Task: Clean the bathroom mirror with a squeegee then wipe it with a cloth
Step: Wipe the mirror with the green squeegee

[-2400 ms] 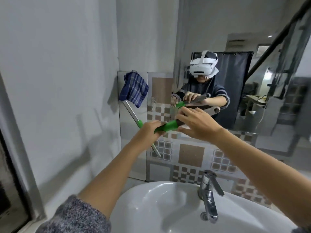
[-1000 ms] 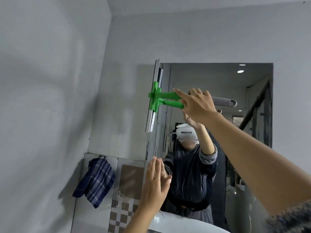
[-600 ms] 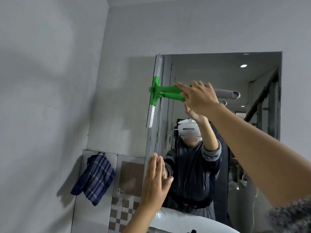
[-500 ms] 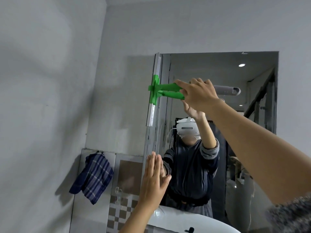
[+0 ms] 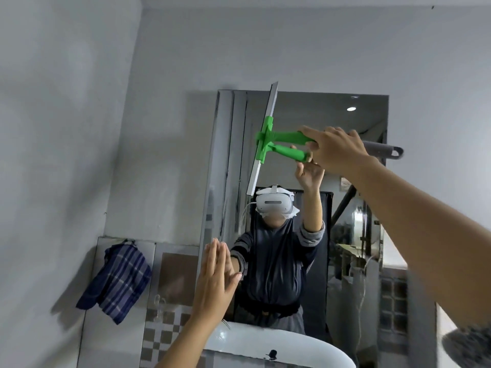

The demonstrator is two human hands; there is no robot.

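Note:
My right hand (image 5: 336, 148) grips the green handle of the squeegee (image 5: 276, 138), whose long metal blade stands almost upright against the upper part of the mirror (image 5: 353, 123), a little right of its left edge. A grey end of the handle sticks out past my wrist. My left hand (image 5: 216, 277) is flat with straight fingers, held up near the mirror's lower left edge; whether it touches the glass I cannot tell. A blue checked cloth (image 5: 118, 280) hangs on the wall at the lower left.
A white basin (image 5: 265, 343) sits below the mirror. Patterned tiles (image 5: 164, 317) cover the wall beside it. A bare grey wall closes the left side. The mirror reflects a person with a headset and a doorway behind.
The squeegee has slid right from the mirror's left edge toward its middle, its blade tilting a little. My left hand stays raised by the lower left edge.

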